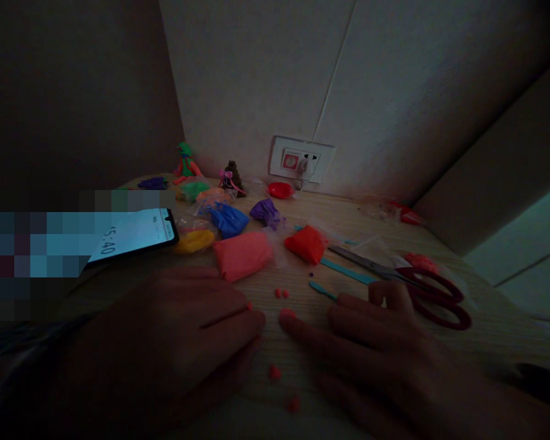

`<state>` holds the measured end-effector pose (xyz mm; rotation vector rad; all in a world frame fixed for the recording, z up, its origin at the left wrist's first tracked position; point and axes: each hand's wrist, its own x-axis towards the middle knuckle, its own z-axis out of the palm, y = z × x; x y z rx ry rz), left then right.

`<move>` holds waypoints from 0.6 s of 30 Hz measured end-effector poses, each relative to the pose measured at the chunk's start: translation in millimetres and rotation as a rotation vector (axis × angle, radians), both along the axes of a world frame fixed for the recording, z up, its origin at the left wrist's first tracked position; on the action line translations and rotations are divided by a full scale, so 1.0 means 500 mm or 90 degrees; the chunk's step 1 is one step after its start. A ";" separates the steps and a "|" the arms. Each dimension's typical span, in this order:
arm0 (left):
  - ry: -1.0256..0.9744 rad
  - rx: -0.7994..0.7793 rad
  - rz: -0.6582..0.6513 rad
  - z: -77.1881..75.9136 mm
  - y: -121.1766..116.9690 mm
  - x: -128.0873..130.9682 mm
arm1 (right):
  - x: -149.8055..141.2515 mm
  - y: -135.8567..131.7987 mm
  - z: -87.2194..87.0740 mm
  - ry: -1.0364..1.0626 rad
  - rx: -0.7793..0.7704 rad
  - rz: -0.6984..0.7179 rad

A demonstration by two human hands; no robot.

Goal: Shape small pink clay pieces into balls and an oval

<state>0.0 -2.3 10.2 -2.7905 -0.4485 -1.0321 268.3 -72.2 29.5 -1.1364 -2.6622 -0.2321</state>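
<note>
My left hand (187, 336) is closed low over the table, its fingers pressed together. A coral speck of modelling clay (250, 305) shows at those fingertips; whether they grip it I cannot tell. With the index finger stretched out, my right hand (376, 342) touches a small coral clay piece (288, 313) on the table. Two tiny clay balls (282, 293) sit just beyond, and two clay lumps (274, 371) lie nearer me between the hands. Behind them is a bag of coral clay (242, 253). A teal modelling tool (321, 289) lies by my right fingers.
Red-handled scissors (407, 278) lie right, beyond my right hand, near a teal strip (348, 271). Bagged red (306, 243), blue (229, 219) and yellow clay (195, 241) spread behind. A lit phone (137, 235) stands left. A green figure (186, 164) and a wall socket (301, 160) are at the back.
</note>
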 end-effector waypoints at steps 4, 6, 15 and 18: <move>0.001 -0.002 0.015 -0.003 0.002 0.001 | -0.015 0.004 -0.005 -0.031 0.035 -0.034; 0.009 0.003 0.009 -0.003 0.002 0.000 | -0.017 0.004 -0.005 -0.033 0.044 -0.037; 0.013 0.011 0.016 0.002 -0.001 -0.001 | 0.003 0.008 -0.008 0.048 0.003 0.034; 0.009 0.001 0.001 0.000 0.002 -0.001 | 0.004 0.008 -0.002 0.064 0.000 0.028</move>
